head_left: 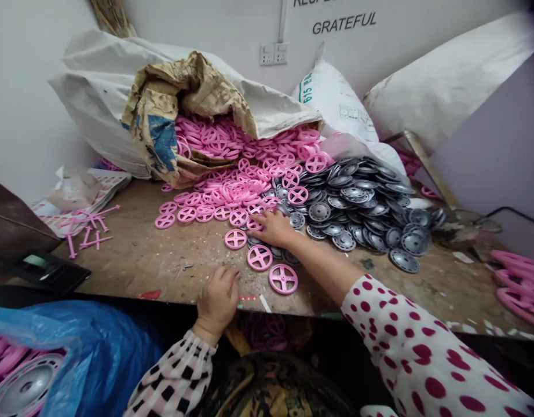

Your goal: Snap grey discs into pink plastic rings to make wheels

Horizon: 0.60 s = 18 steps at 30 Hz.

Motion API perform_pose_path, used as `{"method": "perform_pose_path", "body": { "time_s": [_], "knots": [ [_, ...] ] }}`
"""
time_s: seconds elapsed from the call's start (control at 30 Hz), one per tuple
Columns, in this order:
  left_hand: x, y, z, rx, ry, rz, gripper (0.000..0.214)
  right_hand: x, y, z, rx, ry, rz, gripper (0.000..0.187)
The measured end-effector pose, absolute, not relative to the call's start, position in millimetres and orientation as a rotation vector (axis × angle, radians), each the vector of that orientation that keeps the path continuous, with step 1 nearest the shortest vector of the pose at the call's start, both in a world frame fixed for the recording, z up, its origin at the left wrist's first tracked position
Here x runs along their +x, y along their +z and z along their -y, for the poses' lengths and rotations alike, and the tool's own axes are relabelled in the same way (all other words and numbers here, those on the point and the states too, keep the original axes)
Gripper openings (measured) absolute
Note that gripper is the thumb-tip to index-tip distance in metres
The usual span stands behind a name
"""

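Observation:
My right hand (273,229) reaches over the pile, fingers stretched out across a pink spoked wheel (254,222) and the pieces beside it. Close to its wrist, two more pink wheels (259,258) lie flat on the table, one nearer the front edge. Grey discs (319,211) are heaped to the right of that hand, some partly under it. At the table's front edge rests my left hand (218,298), its fingers curled in; whatever they may hold is hidden. The nearest pieces to it are the loose pink wheels on its right.
Behind the pile, a large sack (163,110) spills pink wheels. White sacks (336,98) lean at the back. Pink rods (88,229) and a black device (50,269) sit at left. A blue bag (102,353) stands below the table edge. Larger pink pieces (521,284) lie far right.

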<state>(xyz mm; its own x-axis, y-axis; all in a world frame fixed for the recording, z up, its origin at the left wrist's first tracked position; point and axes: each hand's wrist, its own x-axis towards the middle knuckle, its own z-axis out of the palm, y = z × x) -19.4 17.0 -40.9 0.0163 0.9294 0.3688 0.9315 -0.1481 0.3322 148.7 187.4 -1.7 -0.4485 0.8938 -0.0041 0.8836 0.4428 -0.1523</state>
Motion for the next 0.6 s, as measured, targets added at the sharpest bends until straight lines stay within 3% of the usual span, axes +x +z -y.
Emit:
{"method": "perform_pose_path", "body": {
  "time_s": [0.6],
  "knots": [
    [-18.7, -39.1, -18.1, -2.242, -0.789, 2.086, 0.023, 167.1, -9.6, -144.6, -1.334, 0.158, 2.646, 0.066]
  ]
}}
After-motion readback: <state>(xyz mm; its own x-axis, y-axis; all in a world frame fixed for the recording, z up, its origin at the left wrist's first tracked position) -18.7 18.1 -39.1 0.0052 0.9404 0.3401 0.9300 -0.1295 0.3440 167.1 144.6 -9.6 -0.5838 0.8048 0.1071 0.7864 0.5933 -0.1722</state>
